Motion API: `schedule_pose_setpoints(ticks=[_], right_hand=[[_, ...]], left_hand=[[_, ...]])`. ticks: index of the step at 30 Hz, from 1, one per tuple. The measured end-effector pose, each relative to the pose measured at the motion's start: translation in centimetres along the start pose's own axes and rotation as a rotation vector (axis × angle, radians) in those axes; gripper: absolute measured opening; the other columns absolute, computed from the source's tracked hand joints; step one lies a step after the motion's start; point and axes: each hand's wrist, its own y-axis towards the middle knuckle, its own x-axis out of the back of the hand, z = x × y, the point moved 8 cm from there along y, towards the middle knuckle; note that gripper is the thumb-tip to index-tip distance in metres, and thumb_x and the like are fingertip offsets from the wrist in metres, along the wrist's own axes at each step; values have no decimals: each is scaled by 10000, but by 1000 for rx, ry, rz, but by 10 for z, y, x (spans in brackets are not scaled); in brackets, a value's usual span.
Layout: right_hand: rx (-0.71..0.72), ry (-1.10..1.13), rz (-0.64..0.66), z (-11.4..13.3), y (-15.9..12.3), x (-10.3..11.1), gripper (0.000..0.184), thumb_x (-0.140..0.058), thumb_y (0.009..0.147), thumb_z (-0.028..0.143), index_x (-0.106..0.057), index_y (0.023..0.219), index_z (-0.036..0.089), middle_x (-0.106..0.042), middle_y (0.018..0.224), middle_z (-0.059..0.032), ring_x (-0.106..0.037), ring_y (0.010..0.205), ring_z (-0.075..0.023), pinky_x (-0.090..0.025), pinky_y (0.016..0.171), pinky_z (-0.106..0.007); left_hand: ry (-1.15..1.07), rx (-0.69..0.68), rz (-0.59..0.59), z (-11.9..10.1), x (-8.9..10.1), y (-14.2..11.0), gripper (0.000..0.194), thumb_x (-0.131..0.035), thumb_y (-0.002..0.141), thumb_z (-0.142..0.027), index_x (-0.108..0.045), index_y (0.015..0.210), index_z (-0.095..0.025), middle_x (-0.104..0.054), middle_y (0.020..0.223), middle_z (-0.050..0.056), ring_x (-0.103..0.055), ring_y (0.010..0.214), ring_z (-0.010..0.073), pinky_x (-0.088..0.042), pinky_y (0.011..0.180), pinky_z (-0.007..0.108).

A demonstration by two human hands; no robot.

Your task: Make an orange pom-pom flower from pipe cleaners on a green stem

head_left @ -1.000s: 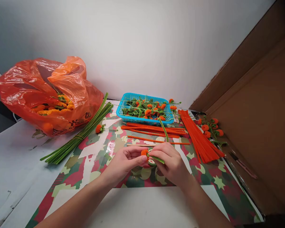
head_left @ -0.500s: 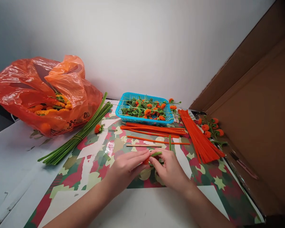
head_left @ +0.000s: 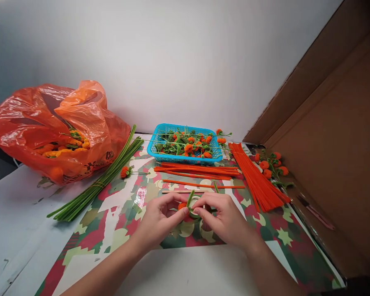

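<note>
1. Beyond the left grip (head_left: 160, 218) and right grip (head_left: 226, 218) rises a plain pale wall (head_left: 179, 61).
2. Right of the right grip stands brown cardboard (head_left: 333, 135).
3. Beneath both grips, a patterned covering (head_left: 296, 246) overlies the tabletop (head_left: 21, 213), bare white farther left.
4. Light is brightest straight beyond the grips, dimmer toward the left.

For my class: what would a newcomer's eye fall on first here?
Probably the big orange bag at far left, with yellow pieces inside. Next, the blue basket of orange flowers, back centre. Nearer, the left hand holds an orange ball, with a green strip between it and the right hand.
</note>
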Motion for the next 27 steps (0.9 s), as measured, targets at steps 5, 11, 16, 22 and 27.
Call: schedule_pose_setpoints(ticks=[5, 11, 16, 22, 27], right_hand=[[29, -163, 9, 0, -3, 0, 110, -626, 853, 167, -634, 749, 203, -699, 784, -3, -621, 774, -166, -424, 748, -304], [97, -264, 56, 0, -5, -11, 116, -562, 890, 123, -612, 819, 200, -680, 760, 27, -574, 683, -119, -344, 790, -324], [334, -379, 19, 12, -10, -26, 171, -463, 901, 89, -583, 830, 188, -658, 764, -8, -561, 730, -139, -323, 793, -335], [400, -424, -27, 18, -9, -19, 163, -476, 926, 134, -600, 849, 207, -683, 784, 5, -528, 738, -143, -311, 821, -365], [370, -323, -139, 15, -6, -2, 110, -569, 912, 218, -636, 829, 245, -692, 892, 3, -521, 878, -181, -317, 887, -403]], left_hand=[[-31, 47, 43, 4, -3, 2, 173, -685, 786, -328, -648, 794, -159, -628, 809, 38, -587, 739, 157, -501, 646, 244], [-8, 57, 1, -1, -1, 2, 199, -650, 812, -361, -604, 770, -172, -537, 734, -14, -502, 656, 111, -441, 578, 198], [-107, 122, 18, 4, -5, 0, 245, -679, 784, -406, -595, 777, -175, -530, 759, -16, -491, 663, 111, -455, 582, 205], [-211, 170, 78, 9, -6, 0, 233, -701, 786, -389, -608, 770, -176, -534, 769, -15, -485, 687, 102, -458, 611, 194], [-291, 171, 110, 7, -8, 0, 225, -684, 811, -394, -622, 828, -178, -569, 852, 8, -559, 806, 138, -507, 743, 259]])
